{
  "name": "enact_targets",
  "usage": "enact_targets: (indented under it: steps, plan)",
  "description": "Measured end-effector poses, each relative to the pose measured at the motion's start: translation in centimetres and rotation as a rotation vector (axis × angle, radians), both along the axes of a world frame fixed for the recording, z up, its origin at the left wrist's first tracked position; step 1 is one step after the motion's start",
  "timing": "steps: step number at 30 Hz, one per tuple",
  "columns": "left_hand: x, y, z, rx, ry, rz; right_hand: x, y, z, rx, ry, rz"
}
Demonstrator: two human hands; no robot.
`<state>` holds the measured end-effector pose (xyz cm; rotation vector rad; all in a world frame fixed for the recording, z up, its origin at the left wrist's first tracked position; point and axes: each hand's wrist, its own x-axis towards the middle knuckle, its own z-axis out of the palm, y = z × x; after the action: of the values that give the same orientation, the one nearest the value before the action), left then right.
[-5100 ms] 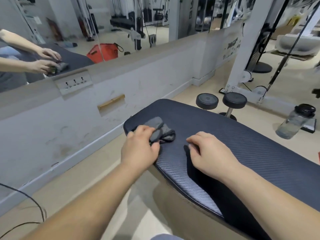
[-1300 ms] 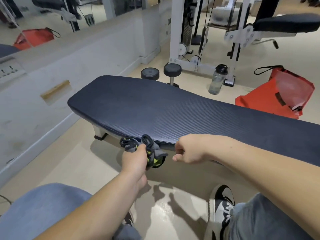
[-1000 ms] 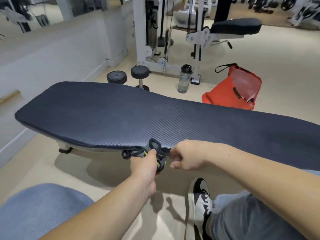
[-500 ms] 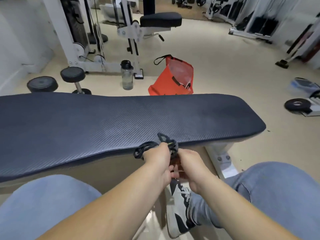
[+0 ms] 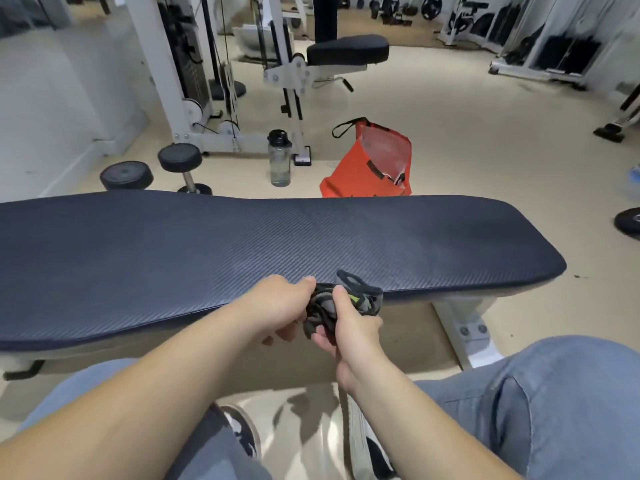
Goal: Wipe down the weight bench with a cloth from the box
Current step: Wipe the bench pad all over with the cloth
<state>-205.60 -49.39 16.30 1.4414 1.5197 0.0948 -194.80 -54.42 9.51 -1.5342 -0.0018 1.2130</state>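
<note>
At the near edge of the bench (image 5: 263, 244), I see both my left hand (image 5: 280, 308) and right hand (image 5: 349, 327) pinching the bunched cloth (image 5: 346, 299), which looks light, limp and best gripped by its bulk

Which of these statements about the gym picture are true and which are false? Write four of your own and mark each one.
1. The left hand and the right hand both hold the cloth at the near edge of the bench. True.
2. The water bottle lies on its side on the bench. False: the water bottle stands upright on the floor beyond the bench.
3. A red bag sits on the floor behind the bench. True.
4. The cloth is spread flat across the bench top. False: it is bunched up between the two hands.
</note>
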Motion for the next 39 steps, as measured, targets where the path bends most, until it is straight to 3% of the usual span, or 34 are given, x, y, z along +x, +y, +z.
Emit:
enact_targets:
  steps: [7, 15, 20, 26, 31, 39]
  plan:
    - [5.0, 2.6, 1.2, 0.441, 0.131, -0.148, 4.1, 1.2, 0.5, 0.006, 0.199, -0.196]
    - [10.7, 3.0, 0.8, 0.538, 0.014, -0.238, 12.3, 0.5, 0.6, -0.032, -0.060, -0.595]
    - [10.9, 3.9, -0.6, 0.546, 0.158, -0.440, 9.4, 0.7, 0.0, -0.022, -0.204, -0.558]
    - [11.4, 4.4, -2.3, 0.631, 0.048, -0.466, 7.3, 0.3, -1.3, 0.005, -0.173, -0.402]
    - [13.6, 2.8, -3.5, 0.727, 0.023, -0.535, 14.1, 0.5, -0.6, -0.065, -0.015, -0.488]
    - [21.8, 1.6, -3.1, 0.855, 0.092, -0.849, 24.3, -0.7, -0.8, -0.071, -0.018, -0.645]
